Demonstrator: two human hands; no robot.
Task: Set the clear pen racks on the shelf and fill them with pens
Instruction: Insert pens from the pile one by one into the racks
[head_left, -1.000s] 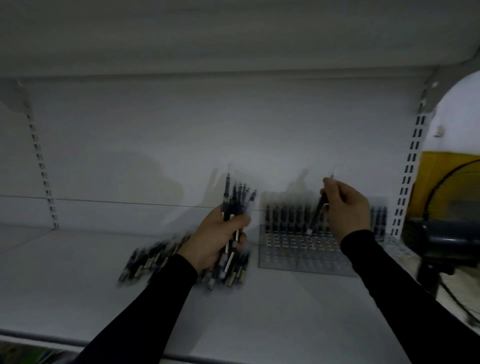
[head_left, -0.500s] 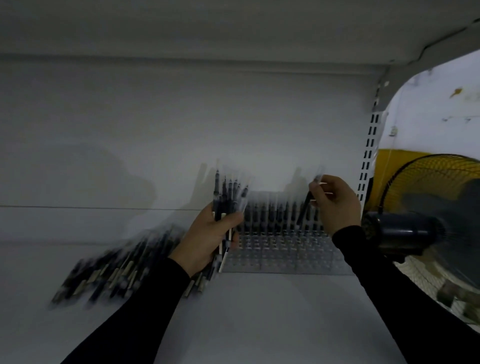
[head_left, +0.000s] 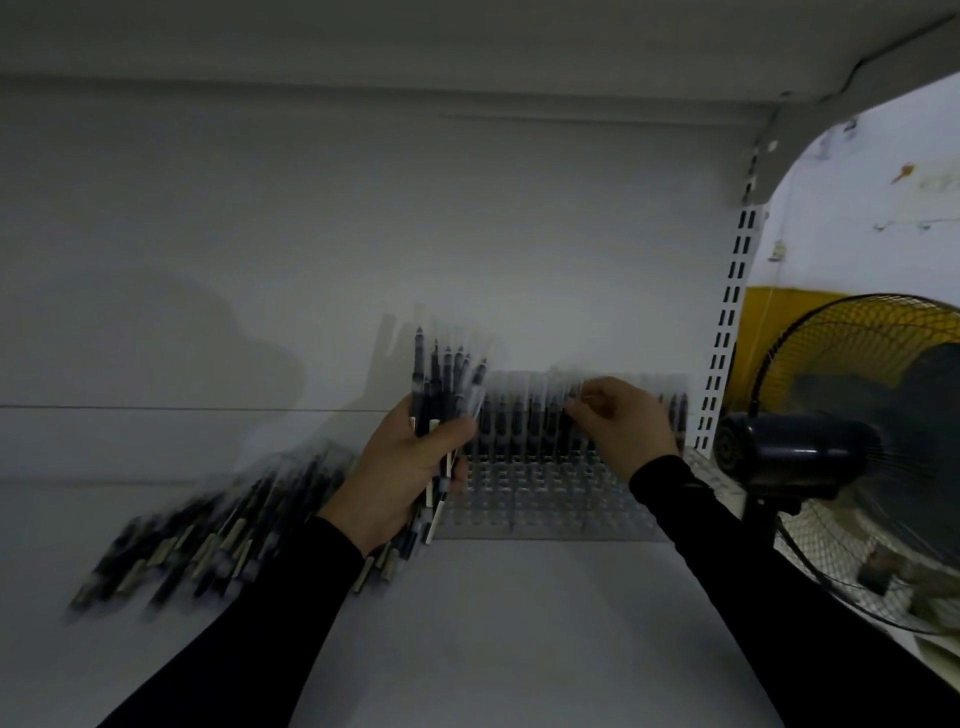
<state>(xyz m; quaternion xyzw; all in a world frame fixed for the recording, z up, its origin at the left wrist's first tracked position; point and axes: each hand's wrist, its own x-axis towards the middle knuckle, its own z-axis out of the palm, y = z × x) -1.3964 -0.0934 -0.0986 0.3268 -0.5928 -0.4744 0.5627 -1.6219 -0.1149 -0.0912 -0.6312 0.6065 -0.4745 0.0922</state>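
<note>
A clear pen rack (head_left: 545, 504) stands on the white shelf (head_left: 493, 623) against the back wall, with several dark pens upright in its rear rows. My left hand (head_left: 405, 467) grips a bundle of pens (head_left: 441, 379) upright, just left of the rack. My right hand (head_left: 621, 421) is over the rack's rear rows, its fingertips pinching the top of a pen (head_left: 574, 410) that stands among the others. A loose heap of pens (head_left: 218, 535) lies on the shelf to the left, partly hidden by my left forearm. The picture is blurred by motion.
A slotted white upright (head_left: 727, 332) bounds the shelf on the right. Beyond it stands a black fan (head_left: 841, 452) with a wire guard, before a yellow and white wall. Another shelf board hangs overhead.
My right hand has lowered its pen from a slanted hold above the rack down into the rear rows. The left hand keeps its bundle. The view has swung to the right.
</note>
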